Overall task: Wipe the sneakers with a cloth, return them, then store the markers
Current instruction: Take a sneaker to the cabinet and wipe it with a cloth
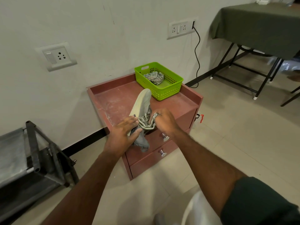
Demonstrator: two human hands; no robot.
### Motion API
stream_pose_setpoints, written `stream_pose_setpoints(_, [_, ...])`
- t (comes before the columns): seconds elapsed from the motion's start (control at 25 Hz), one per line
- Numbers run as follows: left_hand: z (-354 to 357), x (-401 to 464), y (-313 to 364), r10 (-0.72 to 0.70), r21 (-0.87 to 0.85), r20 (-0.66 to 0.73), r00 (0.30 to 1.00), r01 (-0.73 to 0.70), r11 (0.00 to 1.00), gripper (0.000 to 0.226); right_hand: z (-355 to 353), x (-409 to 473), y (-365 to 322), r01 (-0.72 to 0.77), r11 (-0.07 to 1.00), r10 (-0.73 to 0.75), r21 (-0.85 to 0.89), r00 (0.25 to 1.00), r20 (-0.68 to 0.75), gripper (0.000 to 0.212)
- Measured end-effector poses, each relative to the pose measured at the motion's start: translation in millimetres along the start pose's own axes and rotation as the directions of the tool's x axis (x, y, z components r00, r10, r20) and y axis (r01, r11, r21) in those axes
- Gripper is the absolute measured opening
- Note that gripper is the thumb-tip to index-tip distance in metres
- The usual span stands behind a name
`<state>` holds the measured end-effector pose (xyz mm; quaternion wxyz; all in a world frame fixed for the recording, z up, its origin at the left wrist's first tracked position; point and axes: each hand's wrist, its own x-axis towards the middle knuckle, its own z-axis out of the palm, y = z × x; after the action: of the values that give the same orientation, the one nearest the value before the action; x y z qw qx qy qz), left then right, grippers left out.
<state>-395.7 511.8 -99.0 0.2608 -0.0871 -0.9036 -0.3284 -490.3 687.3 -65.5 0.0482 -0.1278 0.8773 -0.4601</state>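
Soft, even indoor light is filling the room; shadows are staying faint, edges are bowing from wide-angle distortion, near forearms blurring slightly.

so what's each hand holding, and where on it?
Left hand grips the grey sneaker around its heel end. Right hand holds the bunched striped grey cloth against the shoe's middle.

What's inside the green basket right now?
The green basket holds one crumpled striped cloth toward its back. Bare floor shows in front; anything under the cloth is hidden.
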Motion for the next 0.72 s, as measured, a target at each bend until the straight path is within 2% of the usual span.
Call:
stream_pose_setpoints(0.04, [-0.3, 0.0, 0.4, -0.015, -0.011, 0.006, 1.0, 0.015, 1.0, 0.039, -4.1, 4.7, 1.6, -0.117, 0.978, 0.132, 0.175, 0.988, -0.077, 0.022])
stream_pose_setpoints(0.08, [-0.5, -0.4, 0.8, -0.029, -0.02, 0.012, 0.999, 0.029, 0.999, 0.039, -7.8, 8.7, 3.8, -0.211, 0.908, 0.282, 0.361, 0.946, -0.158, 0.024])
stream_pose_setpoints(0.12, [-0.4, -0.7, 0.7, -0.037, -0.026, 0.016, 0.999, 0.038, 0.999, 0.04, -11.4, 11.4, 5.9, -0.232, 0.818, 0.397, 0.526, 0.89, -0.225, 0.029])
stream_pose_setpoints(0.2, [0.0, -1.0, -1.5, -0.035, -0.03, 0.014, 0.999, 0.035, 0.999, 0.041, -16.1, 17.3, 5.2, -0.091, 0.704, 0.439, 0.705, 0.836, -0.33, 0.037])
stream_pose_setpoints(0.28, [1.8, -1.7, -2.7, -0.022, -0.025, 0.01, 1.0, 0.022, 0.999, 0.041, -15.8, 26.1, 2.6, 0.054, 0.773, 0.32, 0.632, 0.827, -0.463, 0.044])
stream_pose_setpoints(0.32, [3.3, -1.7, -2.9, -0.019, -0.02, 0.006, 1.0, 0.02, 1.0, 0.04, -13.1, 31.2, 0.9, 0.08, 0.846, 0.232, 0.527, 0.834, -0.5, 0.049])
stream_pose_setpoints(0.36, [3.7, -1.3, -3.6, -0.025, -0.024, 0.004, 1.0, 0.025, 0.999, 0.04, -6.4, 38.1, 1.1, 0.084, 0.909, 0.133, 0.408, 0.869, -0.476, 0.052])
stream_pose_setpoints(0.44, [3.3, -1.1, -4.0, -0.038, -0.041, 0.006, 0.999, 0.039, 0.998, 0.041, 12.0, 47.0, -1.0, 0.077, 0.978, -0.032, 0.192, 0.973, -0.228, 0.056])
stream_pose_setpoints(0.52, [3.4, -1.7, -4.6, -0.045, -0.029, -0.002, 0.999, 0.045, 0.999, 0.041, 25.4, 45.4, -2.4, 0.136, 0.99, -0.136, 0.044, 0.991, 0.005, 0.061])
stream_pose_setpoints(0.64, [1.4, -0.2, -9.8, -0.045, -0.009, -0.021, 0.999, 0.045, 0.999, 0.04, 21.7, 25.0, -1.3, 0.217, 0.976, -0.217, 0.014, 0.97, 0.113, 0.067])
stream_pose_setpoints(0.72, [1.0, 0.6, -9.8, -0.035, 0.005, -0.02, 0.999, 0.035, 0.999, 0.041, 7.2, 8.1, 5.1, 0.217, 0.975, -0.203, -0.055, 0.958, 0.201, 0.063])
